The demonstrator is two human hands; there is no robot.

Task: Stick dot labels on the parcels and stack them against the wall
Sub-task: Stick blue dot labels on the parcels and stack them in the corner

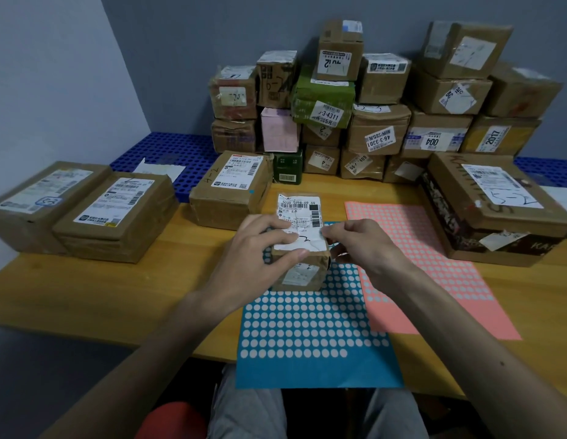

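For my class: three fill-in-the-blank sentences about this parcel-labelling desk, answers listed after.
1. The left hand grips a small parcel over the ___ dot sheet.
2. The pink dot sheet lies on that sheet's ___ side.
3. The stack of parcels stands against the grey ___.
Answers: blue; right; wall.

Before me a small brown parcel stands on the blue dot sheet, pink sheet beside it; stack against the wall.

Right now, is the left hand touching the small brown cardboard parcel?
Touching: the head view shows the left hand gripping the small brown cardboard parcel.
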